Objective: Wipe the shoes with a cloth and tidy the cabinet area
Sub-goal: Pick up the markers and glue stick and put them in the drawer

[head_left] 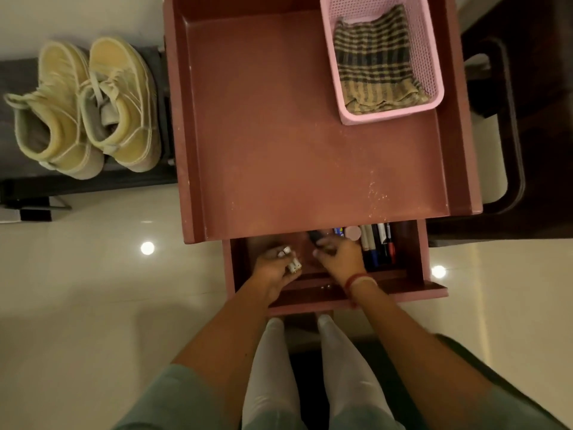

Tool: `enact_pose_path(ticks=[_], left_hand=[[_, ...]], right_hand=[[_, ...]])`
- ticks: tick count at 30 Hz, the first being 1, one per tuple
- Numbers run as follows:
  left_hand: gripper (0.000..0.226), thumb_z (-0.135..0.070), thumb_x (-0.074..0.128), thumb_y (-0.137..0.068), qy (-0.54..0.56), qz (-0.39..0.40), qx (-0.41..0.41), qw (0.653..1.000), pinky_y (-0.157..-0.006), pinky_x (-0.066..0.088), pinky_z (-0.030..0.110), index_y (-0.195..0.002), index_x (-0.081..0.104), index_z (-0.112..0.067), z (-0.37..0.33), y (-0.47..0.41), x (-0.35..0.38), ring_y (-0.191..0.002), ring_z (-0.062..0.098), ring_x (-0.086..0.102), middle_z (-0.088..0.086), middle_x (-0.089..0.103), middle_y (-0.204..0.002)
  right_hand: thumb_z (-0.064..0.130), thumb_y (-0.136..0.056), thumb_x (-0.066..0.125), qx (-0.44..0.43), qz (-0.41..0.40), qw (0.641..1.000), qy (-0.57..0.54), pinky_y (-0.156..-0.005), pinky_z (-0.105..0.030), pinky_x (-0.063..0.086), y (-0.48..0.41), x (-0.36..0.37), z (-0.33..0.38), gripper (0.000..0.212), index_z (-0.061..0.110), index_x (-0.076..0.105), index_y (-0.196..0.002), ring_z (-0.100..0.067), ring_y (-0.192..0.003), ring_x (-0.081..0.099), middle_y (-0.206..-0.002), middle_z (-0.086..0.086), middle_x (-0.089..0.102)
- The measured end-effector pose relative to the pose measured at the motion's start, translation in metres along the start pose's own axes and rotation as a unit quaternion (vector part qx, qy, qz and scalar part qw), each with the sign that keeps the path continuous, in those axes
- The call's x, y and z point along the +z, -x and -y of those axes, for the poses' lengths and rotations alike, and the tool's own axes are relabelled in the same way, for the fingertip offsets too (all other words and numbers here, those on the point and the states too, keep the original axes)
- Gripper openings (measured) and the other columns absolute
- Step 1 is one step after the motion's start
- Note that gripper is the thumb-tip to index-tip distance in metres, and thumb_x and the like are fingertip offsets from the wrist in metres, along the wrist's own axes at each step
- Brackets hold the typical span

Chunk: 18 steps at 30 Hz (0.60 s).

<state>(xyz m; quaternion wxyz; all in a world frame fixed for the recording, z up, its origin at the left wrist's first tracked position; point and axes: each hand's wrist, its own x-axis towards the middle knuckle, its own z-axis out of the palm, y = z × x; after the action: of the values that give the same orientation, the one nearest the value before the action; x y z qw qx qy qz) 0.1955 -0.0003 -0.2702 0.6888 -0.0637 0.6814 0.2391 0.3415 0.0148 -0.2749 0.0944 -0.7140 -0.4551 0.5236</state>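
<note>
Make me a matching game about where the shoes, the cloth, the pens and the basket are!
Things:
1. shoes
2. cloth
3. pens
4. basket

Places:
A. in the open drawer
B. on top of the cabinet
C. inside the basket
D. on the dark stand left of the cabinet

Pairs: 1-D, 2-C, 3-A, 4-B
</note>
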Motion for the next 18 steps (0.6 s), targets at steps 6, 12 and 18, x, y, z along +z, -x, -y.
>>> enact_pose_path(ticks=[6,12,18], left_hand=[[0.023,-0.001,0.062,-0.089,-0.019,0.023,0.007,1.000,-0.064,0.059,0.027,-0.112,0.059,0.001,0.005,0.017,0.007,-0.084,0.020,0.064,0.016,0.064,-0.103],[0.025,-0.007,0.062,-0.090,-0.072,0.051,0.002,0.996,-0.075,0.056,0.028,-0.115,0.059,-0.002,0.003,0.008,0.005,-0.089,0.019,0.064,0.013,0.066,-0.107],[0.013,-0.004,0.056,-0.093,-0.033,-0.070,0.001,0.997,-0.065,0.053,0.026,-0.094,0.063,-0.014,0.004,-0.018,-0.002,-0.075,0.012,0.061,0.004,0.064,-0.087]], right_hand=[[0.001,-0.080,0.069,0.036,0.051,0.989,-0.131,-0.076,-0.016,0.051,0.036,0.010,0.008,0.031,0.004,0.065,-0.111,-0.018,-0.096,0.064,-0.099,-0.006,0.067],[0.007,-0.078,0.069,-0.023,0.072,0.997,0.006,-0.073,-0.033,0.054,0.018,0.007,0.007,0.012,0.001,0.070,-0.089,-0.023,-0.078,0.067,-0.083,-0.013,0.071],[0.016,-0.081,0.064,-0.061,-0.005,0.978,0.197,-0.073,-0.033,0.048,-0.030,0.025,-0.009,0.016,0.002,0.068,-0.087,-0.032,-0.085,0.065,-0.089,-0.018,0.070]])
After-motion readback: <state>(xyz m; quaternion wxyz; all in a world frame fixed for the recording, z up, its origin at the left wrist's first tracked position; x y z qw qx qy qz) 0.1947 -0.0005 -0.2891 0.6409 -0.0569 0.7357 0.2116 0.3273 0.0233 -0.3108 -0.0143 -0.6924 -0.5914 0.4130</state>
